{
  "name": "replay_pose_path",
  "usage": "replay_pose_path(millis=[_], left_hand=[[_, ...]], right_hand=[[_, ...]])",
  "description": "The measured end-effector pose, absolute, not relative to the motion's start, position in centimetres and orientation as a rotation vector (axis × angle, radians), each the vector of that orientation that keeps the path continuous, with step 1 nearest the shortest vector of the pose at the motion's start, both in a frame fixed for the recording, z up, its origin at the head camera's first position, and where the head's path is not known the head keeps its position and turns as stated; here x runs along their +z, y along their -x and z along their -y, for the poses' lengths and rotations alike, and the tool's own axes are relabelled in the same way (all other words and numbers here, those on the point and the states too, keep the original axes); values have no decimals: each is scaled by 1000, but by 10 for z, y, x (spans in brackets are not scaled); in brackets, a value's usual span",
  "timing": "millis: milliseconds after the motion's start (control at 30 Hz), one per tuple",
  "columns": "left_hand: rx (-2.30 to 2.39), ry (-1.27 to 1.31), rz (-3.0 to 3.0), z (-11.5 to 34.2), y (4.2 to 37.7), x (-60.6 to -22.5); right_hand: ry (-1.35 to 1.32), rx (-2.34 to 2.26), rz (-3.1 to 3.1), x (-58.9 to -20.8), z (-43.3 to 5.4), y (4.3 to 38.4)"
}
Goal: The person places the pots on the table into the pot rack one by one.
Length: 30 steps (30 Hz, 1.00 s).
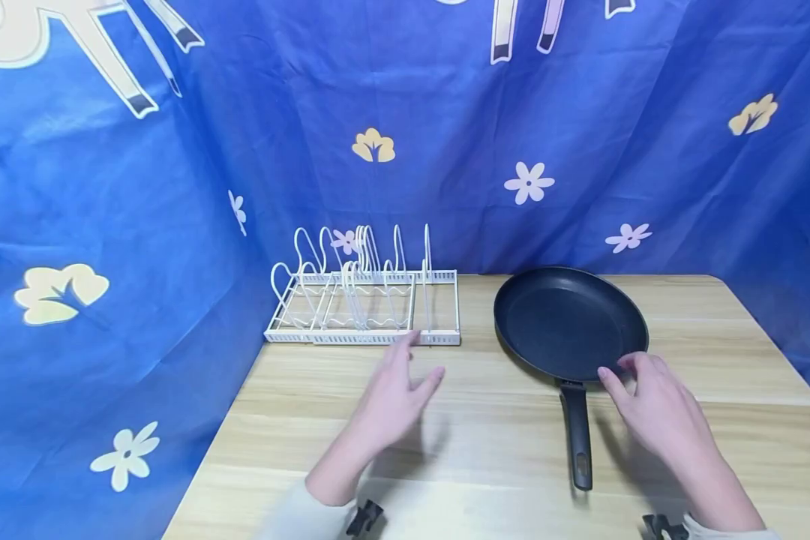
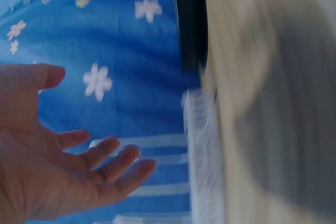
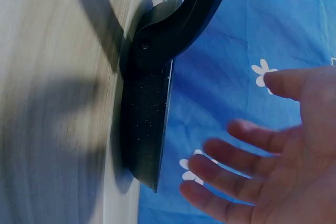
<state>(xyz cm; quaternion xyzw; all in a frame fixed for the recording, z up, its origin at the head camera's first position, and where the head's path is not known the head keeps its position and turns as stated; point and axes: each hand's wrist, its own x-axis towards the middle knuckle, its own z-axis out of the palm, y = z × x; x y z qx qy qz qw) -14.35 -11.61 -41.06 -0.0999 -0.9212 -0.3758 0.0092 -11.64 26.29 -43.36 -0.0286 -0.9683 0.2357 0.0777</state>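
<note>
A black frying pan lies flat on the table, its handle pointing toward the person. Beside that handle hovers the right hand, thumb and fingers spread; the right wrist view shows a gap between its fingers and the pan's side. The left hand is in the air in front of a white wire rack, with thumb and fingers apart. Nothing is in the left palm in its wrist view. The rack has several upright loops, bunched unevenly along its length.
A light wood-grain table bears the rack at the back left and the pan at the right. Blue cloth with flowers and animal legs hangs behind the table and along both sides. Both sleeves carry a small black clip.
</note>
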Motion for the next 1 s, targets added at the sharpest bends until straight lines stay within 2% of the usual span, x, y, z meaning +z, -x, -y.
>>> replay_pose_path(millis=[133,333,667,1000], left_hand=[[-1708,392,2840,85,142,-424],[-2414,360,2765,30,133,-444],[-2988,542,2716,-35,127,-480],[-3383,652,2415,-63,127,-495]], right_hand=[[61,681,3045,-438,-267,122],[49,696,3231,-448,-267,131],[78,780,3371,-455,-260,139],[32,883,3341,-458,-247,140]])
